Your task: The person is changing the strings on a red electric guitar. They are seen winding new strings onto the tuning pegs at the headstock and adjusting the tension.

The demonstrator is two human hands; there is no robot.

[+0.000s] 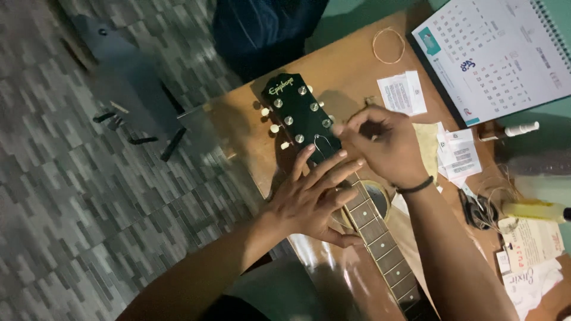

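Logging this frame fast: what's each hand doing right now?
Left hand: open, fingers spread flat on the guitar neck.
Right hand: fingers pinched at the string by the headstock.

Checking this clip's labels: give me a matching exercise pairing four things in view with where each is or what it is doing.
Things:
1. left hand
2. right hand
3. coiled string
4. calendar

Places or states:
A. lying in a loop on the bare wooden table, apart from both hands
B. spread flat over the guitar neck, near the headstock
C. at the far right corner of the table, spiral-bound
D. pinching at the headstock edge, a dark band on its wrist

Pairs: 1-B, 2-D, 3-A, 4-C
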